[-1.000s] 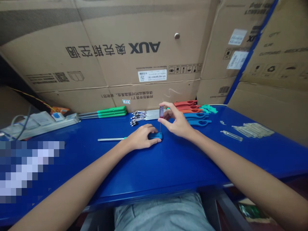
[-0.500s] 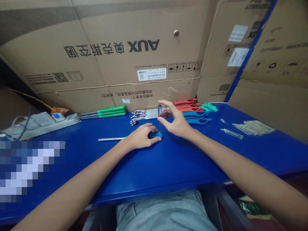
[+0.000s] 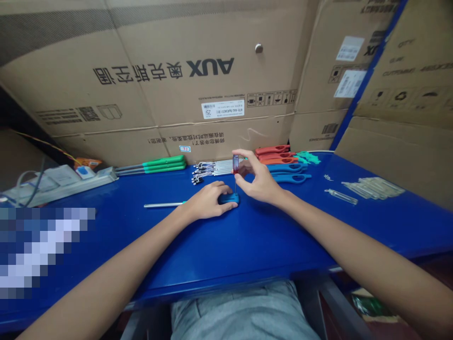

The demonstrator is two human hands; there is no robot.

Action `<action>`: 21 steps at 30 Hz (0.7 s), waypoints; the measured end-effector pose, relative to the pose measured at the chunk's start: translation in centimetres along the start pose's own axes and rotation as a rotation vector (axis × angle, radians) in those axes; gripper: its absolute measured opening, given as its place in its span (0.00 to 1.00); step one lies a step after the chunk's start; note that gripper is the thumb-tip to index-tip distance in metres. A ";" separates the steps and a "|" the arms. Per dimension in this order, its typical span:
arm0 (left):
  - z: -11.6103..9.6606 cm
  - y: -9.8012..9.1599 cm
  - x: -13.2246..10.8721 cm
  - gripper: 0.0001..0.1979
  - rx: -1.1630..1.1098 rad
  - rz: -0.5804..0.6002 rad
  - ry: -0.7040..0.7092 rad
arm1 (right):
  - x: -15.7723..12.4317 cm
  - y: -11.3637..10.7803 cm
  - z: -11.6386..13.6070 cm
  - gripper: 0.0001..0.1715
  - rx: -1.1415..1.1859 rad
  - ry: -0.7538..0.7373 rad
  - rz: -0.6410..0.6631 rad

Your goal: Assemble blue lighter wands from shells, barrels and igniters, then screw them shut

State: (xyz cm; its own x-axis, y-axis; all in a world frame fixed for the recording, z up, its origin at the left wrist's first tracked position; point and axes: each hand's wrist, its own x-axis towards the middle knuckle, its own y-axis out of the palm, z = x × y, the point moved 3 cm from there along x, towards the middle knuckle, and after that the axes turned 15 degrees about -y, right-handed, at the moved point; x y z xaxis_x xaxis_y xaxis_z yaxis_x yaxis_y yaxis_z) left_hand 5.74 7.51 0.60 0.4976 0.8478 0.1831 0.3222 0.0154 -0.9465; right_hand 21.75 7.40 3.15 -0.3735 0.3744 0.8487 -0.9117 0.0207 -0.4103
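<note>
My left hand (image 3: pixel 208 200) lies curled over the blue handle (image 3: pixel 230 199) of a long tool flat on the blue table (image 3: pixel 247 236); the tool's metal shaft (image 3: pixel 163 205) sticks out to the left. My right hand (image 3: pixel 260 179) pinches a small screwdriver (image 3: pixel 235 164) with a purple-and-red handle, held upright. Its thin tip points down onto the blue handle.
Green-handled tools (image 3: pixel 159 165) lie at the back left beside a white power strip (image 3: pixel 60 182). A row of metal parts (image 3: pixel 212 169), red and blue handles (image 3: pixel 283 163) and teal pieces (image 3: pixel 307 158) sit behind my hands. Clear plastic tubes (image 3: pixel 368 188) lie at the right. Cardboard boxes (image 3: pixel 198 85) wall the back.
My right fingers have shifted around the screwdriver's handle, turning it slightly in place. My left hand and the blue-handled tool have stayed put.
</note>
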 end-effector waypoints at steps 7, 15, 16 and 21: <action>0.0 0.0 0.0 0.17 0.001 -0.007 0.003 | -0.1 0.0 0.1 0.33 -0.040 -0.004 0.032; -0.2 -0.1 -0.1 0.17 0.000 0.000 0.007 | -0.1 0.0 0.2 0.32 -0.029 -0.056 -0.016; -0.1 -0.1 -0.1 0.17 0.004 0.000 0.004 | -0.1 0.0 0.2 0.32 -0.023 -0.051 -0.014; -0.1 0.0 0.0 0.18 0.013 0.001 0.004 | -0.1 -0.1 0.1 0.31 -0.020 -0.021 -0.005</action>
State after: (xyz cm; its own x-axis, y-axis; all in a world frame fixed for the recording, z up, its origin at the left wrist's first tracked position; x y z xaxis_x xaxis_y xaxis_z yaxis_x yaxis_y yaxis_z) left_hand 5.75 7.44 0.63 0.5013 0.8457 0.1830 0.3114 0.0210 -0.9501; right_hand 21.83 7.26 3.14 -0.3730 0.3543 0.8575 -0.9100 0.0408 -0.4126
